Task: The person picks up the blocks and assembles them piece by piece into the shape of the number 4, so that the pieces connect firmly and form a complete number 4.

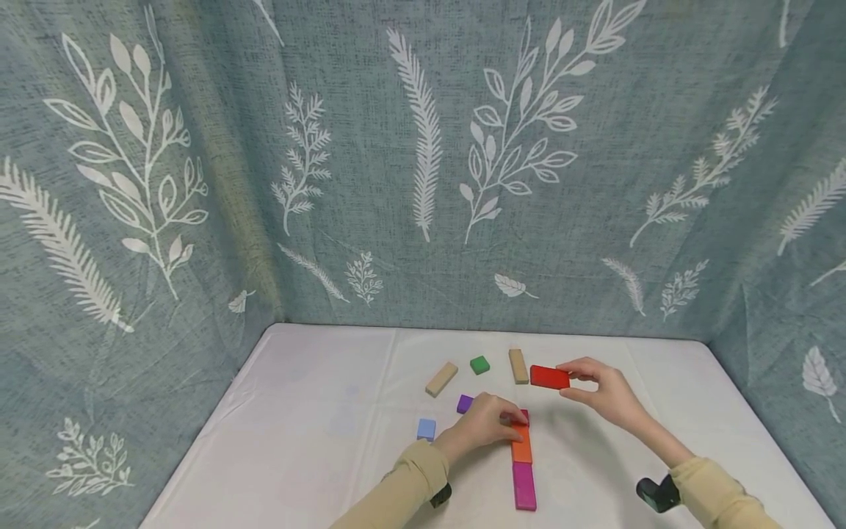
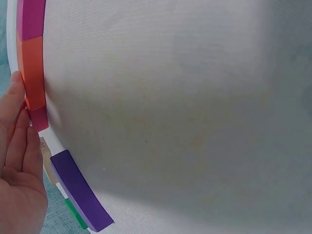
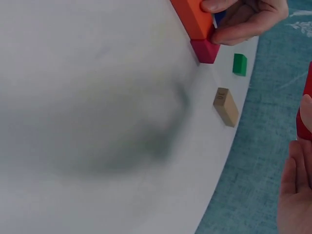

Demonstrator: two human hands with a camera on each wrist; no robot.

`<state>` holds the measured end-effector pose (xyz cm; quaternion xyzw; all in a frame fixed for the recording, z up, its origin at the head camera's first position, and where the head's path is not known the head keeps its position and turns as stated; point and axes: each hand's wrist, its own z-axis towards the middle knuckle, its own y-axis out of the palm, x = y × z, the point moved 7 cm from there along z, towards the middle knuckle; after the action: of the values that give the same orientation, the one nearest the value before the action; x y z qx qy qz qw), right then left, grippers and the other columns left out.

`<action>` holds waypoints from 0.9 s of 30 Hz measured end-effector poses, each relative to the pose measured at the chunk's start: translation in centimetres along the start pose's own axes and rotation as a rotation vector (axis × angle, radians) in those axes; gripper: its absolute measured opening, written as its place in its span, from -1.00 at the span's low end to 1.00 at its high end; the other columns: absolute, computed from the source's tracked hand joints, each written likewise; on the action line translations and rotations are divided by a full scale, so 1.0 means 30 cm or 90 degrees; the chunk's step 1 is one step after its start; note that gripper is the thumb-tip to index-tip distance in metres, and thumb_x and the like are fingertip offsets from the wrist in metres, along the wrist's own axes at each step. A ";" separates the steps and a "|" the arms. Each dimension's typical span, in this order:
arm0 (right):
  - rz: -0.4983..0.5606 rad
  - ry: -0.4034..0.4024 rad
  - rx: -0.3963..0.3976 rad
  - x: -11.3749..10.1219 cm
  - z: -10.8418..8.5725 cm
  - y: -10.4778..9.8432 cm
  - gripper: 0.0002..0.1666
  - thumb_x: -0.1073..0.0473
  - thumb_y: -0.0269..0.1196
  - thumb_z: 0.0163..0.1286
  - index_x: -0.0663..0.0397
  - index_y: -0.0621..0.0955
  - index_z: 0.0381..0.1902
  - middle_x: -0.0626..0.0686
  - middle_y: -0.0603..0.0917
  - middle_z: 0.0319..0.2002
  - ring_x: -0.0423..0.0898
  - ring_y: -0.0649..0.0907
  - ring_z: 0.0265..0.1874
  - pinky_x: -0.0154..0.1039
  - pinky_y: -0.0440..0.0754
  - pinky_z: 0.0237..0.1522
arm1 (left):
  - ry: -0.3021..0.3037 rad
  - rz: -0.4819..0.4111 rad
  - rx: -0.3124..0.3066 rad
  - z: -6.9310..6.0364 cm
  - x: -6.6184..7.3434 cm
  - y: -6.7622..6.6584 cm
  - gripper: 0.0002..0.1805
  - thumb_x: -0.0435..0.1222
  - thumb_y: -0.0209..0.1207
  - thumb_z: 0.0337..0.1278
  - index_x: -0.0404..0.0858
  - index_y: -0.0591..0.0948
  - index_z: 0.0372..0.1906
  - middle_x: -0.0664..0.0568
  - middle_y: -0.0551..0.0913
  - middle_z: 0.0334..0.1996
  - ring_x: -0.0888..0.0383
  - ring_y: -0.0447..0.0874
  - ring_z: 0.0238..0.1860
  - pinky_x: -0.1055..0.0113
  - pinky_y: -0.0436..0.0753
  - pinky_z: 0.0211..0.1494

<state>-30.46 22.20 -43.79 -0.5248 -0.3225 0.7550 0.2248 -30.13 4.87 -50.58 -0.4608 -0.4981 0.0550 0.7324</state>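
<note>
My right hand (image 1: 604, 393) holds a flat red block (image 1: 549, 377) up off the table, pinching its right end between thumb and fingers. The left hand (image 1: 487, 420) reaches across to a row of blocks, thumb and fingertips on the orange block (image 1: 522, 447) near where it meets the crimson block (image 3: 205, 50). A magenta block (image 1: 524, 486) adjoins the orange one at the near end. These blocks lie end to end in a straight line. Part of the crimson block is hidden by my left fingers in the head view.
Beyond the left hand lie a purple block (image 1: 465, 403), a light blue block (image 1: 426, 429), a wooden block (image 1: 441, 379) and a green block (image 1: 479, 365). Another wooden block (image 1: 518, 366) stands close to the red one. A patterned curtain (image 1: 423, 184) borders the white table (image 1: 317, 411).
</note>
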 end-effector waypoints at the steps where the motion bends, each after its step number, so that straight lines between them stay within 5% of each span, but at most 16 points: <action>1: 0.003 -0.001 -0.001 0.003 -0.002 0.006 -0.55 0.26 0.40 0.10 0.17 0.64 0.00 0.11 0.68 -0.12 0.13 0.63 -0.13 0.11 0.63 -0.04 | 0.002 0.001 0.000 0.000 0.001 0.000 -0.76 -0.33 0.40 -0.09 -0.19 0.74 -0.21 0.13 0.77 -0.28 0.34 0.65 -0.18 0.61 0.57 -0.08; 27: -0.007 0.013 -0.016 0.088 -0.046 0.103 -0.61 0.30 0.42 0.05 0.18 0.67 -0.09 0.10 0.71 -0.18 0.05 0.67 -0.20 -0.05 0.68 -0.11 | 0.016 0.024 0.005 0.002 -0.006 0.000 -0.77 -0.30 0.42 -0.12 -0.17 0.75 -0.24 0.16 0.77 -0.29 0.43 0.63 -0.23 0.65 0.54 -0.15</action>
<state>-30.09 22.19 -48.05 -0.5333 -0.3325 0.7443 0.2259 -30.27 4.81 -50.68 -0.4676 -0.4800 0.0648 0.7394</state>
